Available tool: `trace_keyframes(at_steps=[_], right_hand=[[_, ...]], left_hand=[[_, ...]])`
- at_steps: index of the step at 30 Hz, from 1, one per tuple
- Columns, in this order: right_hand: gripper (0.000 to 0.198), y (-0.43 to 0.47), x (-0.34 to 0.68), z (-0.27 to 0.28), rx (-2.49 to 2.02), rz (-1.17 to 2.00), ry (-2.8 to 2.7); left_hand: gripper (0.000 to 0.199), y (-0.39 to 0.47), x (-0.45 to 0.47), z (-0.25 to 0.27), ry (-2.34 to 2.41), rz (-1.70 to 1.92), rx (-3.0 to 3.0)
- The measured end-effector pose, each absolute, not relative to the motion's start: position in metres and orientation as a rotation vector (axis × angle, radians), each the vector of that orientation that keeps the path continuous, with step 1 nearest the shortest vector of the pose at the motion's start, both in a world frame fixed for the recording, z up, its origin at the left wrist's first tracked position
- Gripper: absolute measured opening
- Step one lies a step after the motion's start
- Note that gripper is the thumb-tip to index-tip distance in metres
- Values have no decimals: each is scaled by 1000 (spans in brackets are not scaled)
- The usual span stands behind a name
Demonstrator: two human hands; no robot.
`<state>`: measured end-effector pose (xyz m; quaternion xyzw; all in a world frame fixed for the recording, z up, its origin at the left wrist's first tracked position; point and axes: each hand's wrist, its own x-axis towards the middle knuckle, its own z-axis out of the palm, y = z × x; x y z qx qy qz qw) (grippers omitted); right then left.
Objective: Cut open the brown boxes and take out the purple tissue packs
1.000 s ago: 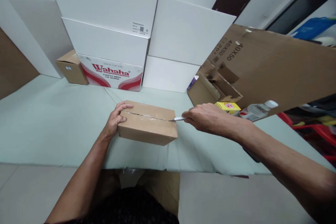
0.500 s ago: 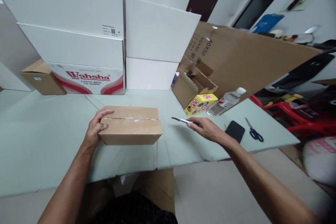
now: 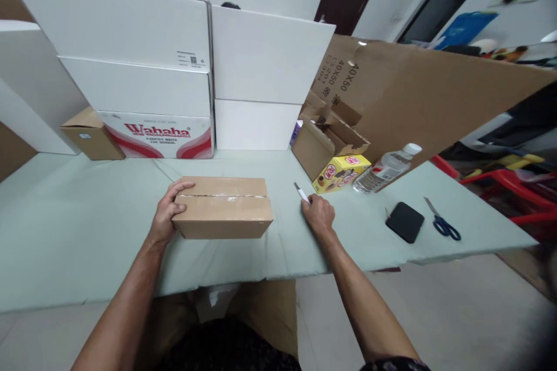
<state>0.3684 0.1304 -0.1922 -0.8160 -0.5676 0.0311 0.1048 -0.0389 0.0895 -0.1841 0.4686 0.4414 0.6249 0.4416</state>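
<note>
A brown cardboard box (image 3: 224, 208) lies in front of me, with a taped seam running along its top. My left hand (image 3: 167, 211) grips its left end, thumb on the top face and fingers over the far corner. To the right of the box, my right hand (image 3: 318, 213) is closed around a white-handled utility knife (image 3: 303, 192). The dark blade points away and slightly left, apart from the box. Part of the handle is hidden inside my fist.
White Wahaba cartons (image 3: 169, 133) stand along the back. A yellow printed box (image 3: 342, 173), an open brown carton (image 3: 315, 151) and a water bottle (image 3: 387, 169) are at back right. Scissors (image 3: 444, 225) and a black flat object (image 3: 404, 222) lie on the green-covered table (image 3: 87, 232).
My right hand has drawn in toward the left and turned, so the knife's blade now points away from me rather than left at the box. My left hand keeps its grip.
</note>
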Motion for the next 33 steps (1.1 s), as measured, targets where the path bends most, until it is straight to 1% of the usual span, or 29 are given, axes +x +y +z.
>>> trace_keyframes(at_steps=[4, 7, 10, 12, 14, 17, 21, 23, 25, 28, 31, 33], right_hand=[[27, 131, 371, -184, -2311, 86, -1708], [35, 123, 362, -173, -2146, 130, -1784], [42, 104, 339, -160, -1835, 267, -1866], [44, 89, 319, -151, -1552, 386, -1851], [42, 76, 300, -142, -1363, 462, -1799], [34, 63, 277, -137, -1287, 447, -1751], [29, 54, 262, -146, -1270, 351, -1659], [28, 49, 256, -152, -1255, 378, -1587], [21, 42, 251, -157, -1222, 423, -1528], [6, 32, 246, -161, -1174, 430, -1522], [10, 24, 247, -164, -1182, 398, -1570], [12, 23, 251, -166, -1176, 392, -1596]], left_hand=[[55, 90, -36, -184, 1088, 1576, 1163], [67, 87, -32, -187, 1085, 1633, 1133], [77, 78, -28, -193, 1078, 1759, 1089], [77, 68, -26, -196, 1093, 1789, 1109], [77, 58, -26, -197, 1128, 1753, 1158], [70, 44, -25, -194, 1185, 1720, 1212], [54, 34, -18, -185, 1275, 1685, 1265], [46, 34, -14, -181, 1296, 1676, 1268], [39, 35, -13, -179, 1268, 1691, 1254], [39, 36, -15, -179, 1226, 1690, 1286], [44, 35, -23, -179, 1205, 1595, 1359], [40, 33, -28, -178, 1161, 1520, 1350]])
